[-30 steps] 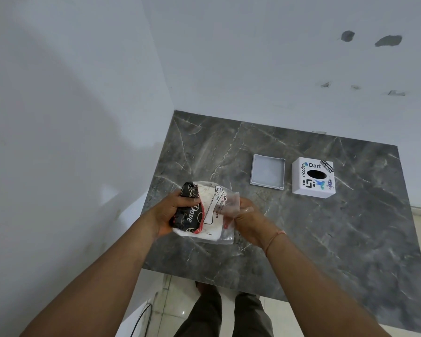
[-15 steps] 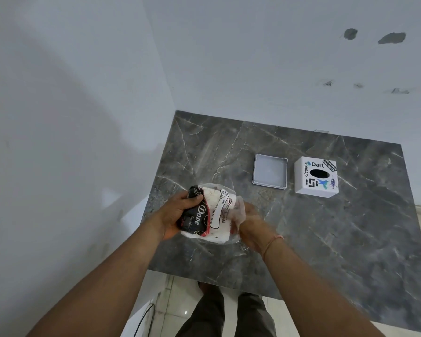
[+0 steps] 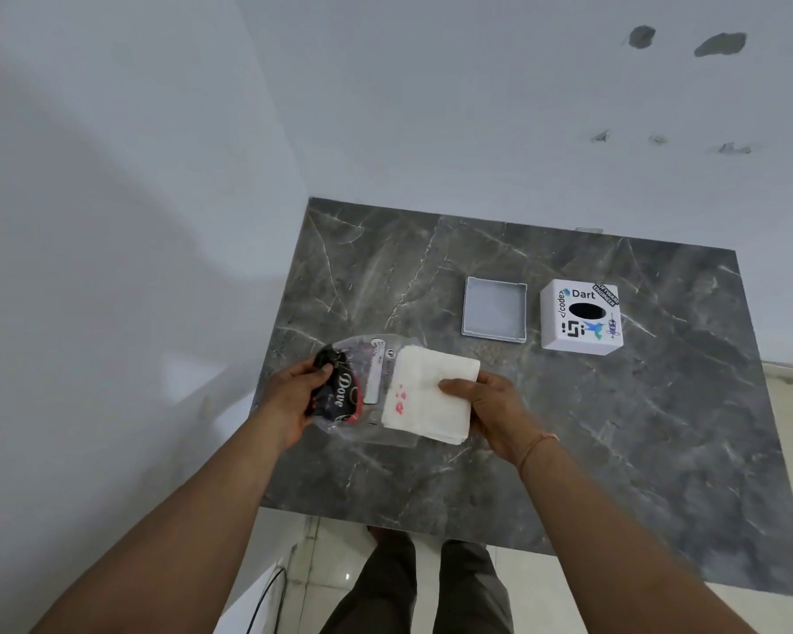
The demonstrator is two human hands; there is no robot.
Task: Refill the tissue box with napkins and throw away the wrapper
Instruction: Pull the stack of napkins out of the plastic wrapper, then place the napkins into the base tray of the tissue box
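While the left hand (image 3: 294, 404) clamps the closed, printed end of the clear plastic wrapper (image 3: 353, 391), the right hand (image 3: 491, 414) pinches the white napkin stack (image 3: 431, 395), which sits half out of the wrapper's open mouth above the grey marble table (image 3: 614, 427). To finish this step cleanly, I would pull the stack straight out along the wrapper's length, keeping the pinch across all the layers so none peel off. The open grey tissue box base (image 3: 494, 313) and its stickered white cover (image 3: 580, 315) wait further back on the table.
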